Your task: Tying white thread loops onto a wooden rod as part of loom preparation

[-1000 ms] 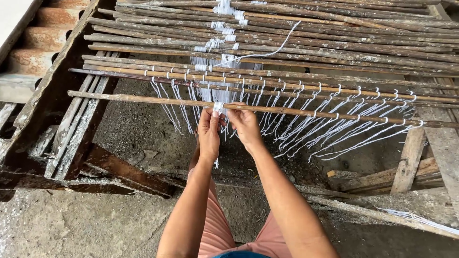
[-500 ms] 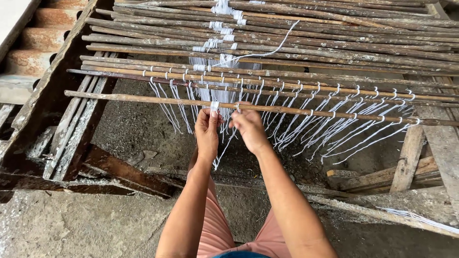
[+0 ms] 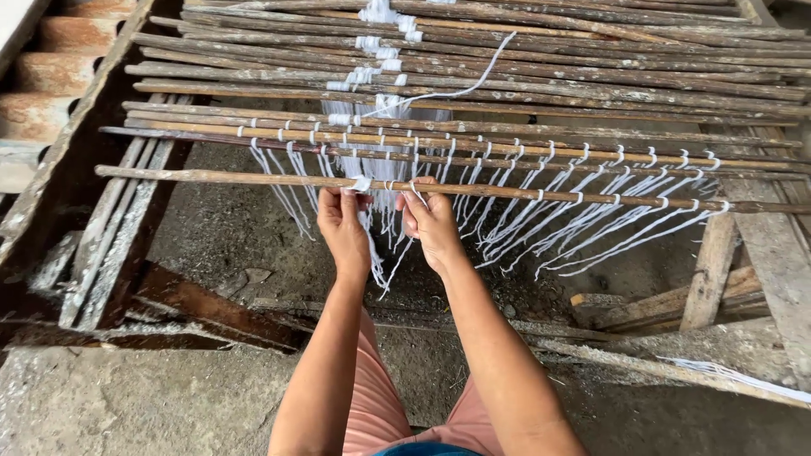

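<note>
A thin wooden stick (image 3: 211, 176) runs across the frame as the nearest of many parallel sticks (image 3: 591, 84). White strings (image 3: 591, 224) are knotted along it and hang down. My left hand (image 3: 342, 226) and my right hand (image 3: 432, 224) are raised side by side just under this stick, near its middle. Each hand pinches white string at the stick: the left by a small knot (image 3: 361, 183), the right by a strand (image 3: 416, 192). More loose string ends dangle between my wrists.
A wooden frame of planks (image 3: 710, 270) lies under the sticks on a dirty concrete floor (image 3: 152, 405). Orange-brown steps (image 3: 42, 76) rise at the far left. Weathered boards (image 3: 110, 245) lie at the left, and a white string bundle (image 3: 376, 51) runs over the far sticks.
Both hands have stayed at the same spot under the near stick, fingers shifting slightly on the string. The view has tilted a little, so the sticks sit lower in frame.
</note>
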